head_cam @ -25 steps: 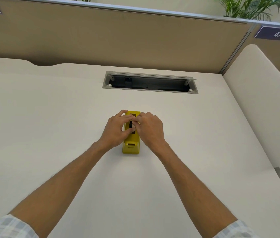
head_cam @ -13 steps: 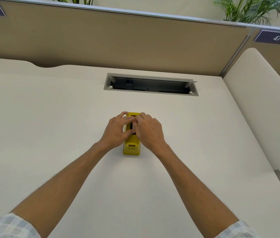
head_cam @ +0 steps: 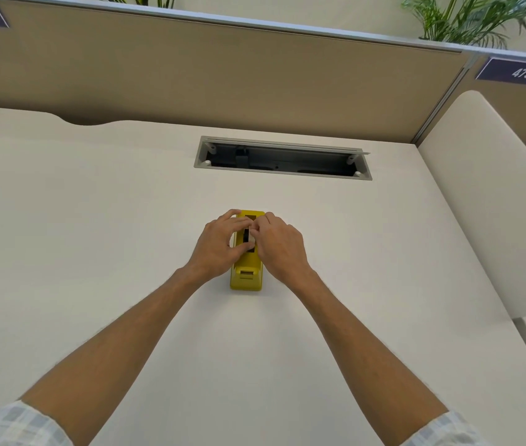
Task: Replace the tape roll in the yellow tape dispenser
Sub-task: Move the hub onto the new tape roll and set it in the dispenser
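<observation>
Both hands — left hand (head_cam: pixel 219 247), right hand (head_cam: pixel 279 247) — are pinching at the slot atop the yellow tape dispenser (head_cam: pixel 246 278), mid-worktop (head_cam: pixel 94 220); whatever the grip encloses is hidden. Uneven pulling is risking tipping it — or jamming the roll.

Yellow tape dispenser (head_cam: pixel 246 275) stood upright on the desk (head_cam: pixel 94 252), long axis running away from the person, w/ a dark slot along its top. Cutter end faced the person. Roll couldn't be made out btwn fingers.

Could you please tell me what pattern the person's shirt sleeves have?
A pale blue and white check, seen on the sleeves in the head view.
</observation>
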A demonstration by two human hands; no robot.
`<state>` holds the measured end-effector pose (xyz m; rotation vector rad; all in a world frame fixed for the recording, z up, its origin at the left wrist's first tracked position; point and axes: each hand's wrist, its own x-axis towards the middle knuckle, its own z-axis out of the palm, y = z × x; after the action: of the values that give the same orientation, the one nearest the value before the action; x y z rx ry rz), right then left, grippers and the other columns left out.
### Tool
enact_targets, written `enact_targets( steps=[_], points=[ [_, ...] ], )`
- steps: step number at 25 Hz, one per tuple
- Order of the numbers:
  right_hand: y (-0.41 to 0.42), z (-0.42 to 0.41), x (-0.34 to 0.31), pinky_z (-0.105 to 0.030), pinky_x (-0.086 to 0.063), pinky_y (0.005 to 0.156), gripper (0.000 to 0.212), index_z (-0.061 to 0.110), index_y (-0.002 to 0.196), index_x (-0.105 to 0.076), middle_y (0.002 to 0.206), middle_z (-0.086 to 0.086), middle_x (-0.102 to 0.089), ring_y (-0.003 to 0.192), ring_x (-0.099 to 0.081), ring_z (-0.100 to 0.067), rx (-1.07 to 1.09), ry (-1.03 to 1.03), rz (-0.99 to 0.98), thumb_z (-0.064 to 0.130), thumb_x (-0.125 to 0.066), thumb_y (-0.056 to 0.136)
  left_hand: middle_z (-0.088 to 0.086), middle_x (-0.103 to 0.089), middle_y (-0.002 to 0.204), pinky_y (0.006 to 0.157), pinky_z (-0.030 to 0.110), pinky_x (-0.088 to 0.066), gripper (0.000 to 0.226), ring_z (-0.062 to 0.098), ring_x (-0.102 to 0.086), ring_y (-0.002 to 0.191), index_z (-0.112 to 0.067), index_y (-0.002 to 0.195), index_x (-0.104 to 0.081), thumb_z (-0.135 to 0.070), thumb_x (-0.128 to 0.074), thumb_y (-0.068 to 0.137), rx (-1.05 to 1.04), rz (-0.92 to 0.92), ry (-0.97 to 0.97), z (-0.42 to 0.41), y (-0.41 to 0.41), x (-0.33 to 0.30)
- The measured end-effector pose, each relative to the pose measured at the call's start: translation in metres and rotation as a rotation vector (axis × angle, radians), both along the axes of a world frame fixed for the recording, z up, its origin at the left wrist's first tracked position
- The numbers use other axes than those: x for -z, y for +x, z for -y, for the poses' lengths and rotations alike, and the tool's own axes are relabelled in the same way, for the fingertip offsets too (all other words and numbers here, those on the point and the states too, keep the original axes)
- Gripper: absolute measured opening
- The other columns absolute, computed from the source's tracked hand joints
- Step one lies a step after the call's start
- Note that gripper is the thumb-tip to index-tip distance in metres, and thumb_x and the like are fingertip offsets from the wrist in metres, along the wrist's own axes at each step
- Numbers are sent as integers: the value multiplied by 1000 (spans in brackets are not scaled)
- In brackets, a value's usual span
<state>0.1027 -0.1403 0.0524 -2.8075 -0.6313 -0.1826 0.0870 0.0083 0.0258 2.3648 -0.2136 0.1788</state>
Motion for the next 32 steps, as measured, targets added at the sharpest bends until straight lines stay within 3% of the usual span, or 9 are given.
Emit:
enact_targets(
  steps=[6,12,17,24,28,32],
  points=[
    [-4,3,2,-34,-46,63,18,10,110,-55,103,-6,-56,85,-56,-23,-6,26,-46,20,-42,101,-3,-57,136,103,42,-39,42,17,-40,136,-26,124,-61,-33,-71,84,0,-27,-10,-2,2,1],
    [-6,5,2,-30,-39,60,21,11,111,-54,102,-7,-56,83,-54,-22,-30,8,-45,21,-38,103,-6,-60,133,102,33,-34,42,15,-40,135,-25,125,-61,-34,-69,85,28,3,32,-5,2,1],
    [-10,7,5,-28,-34,60,19,12,108,-55,100,-5,-55,75,-44,-16,-30,12,-53,22,-40,102,-4,-58,136,102,32,-39,46,12,-40,135,-23,129,-58,-31,-70,86,29,-30,-27,-6,0,2],
    [-17,7,12,-30,-34,57,18,12,99,-57,93,-5,-56,72,-51,-22,5,69,-12,19,-41,101,2,-49,145,98,36,-48,52,17,-31,143,-23,132,-55,-4,-68,85,65,-166,-185,-7,0,0],
    [-24,6,16,-30,-33,57,18,11,100,-59,92,-5,-59,71,-53,-22,13,75,-6,21,-43,101,4,-43,150,99,23,-39,55,19,-33,142,-27,136,-51,-6,-66,87,-3,-163,-180,-4,0,-1],
    [-31,7,21,-31,-33,57,20,10,101,-59,92,-7,-59,69,-50,-21,33,98,-14,23,-43,102,1,-48,145,111,29,-32,52,15,-34,141,-22,133,-56,-2,-65,86,-20,-153,-178,-2,-2,-2]
  ],
)
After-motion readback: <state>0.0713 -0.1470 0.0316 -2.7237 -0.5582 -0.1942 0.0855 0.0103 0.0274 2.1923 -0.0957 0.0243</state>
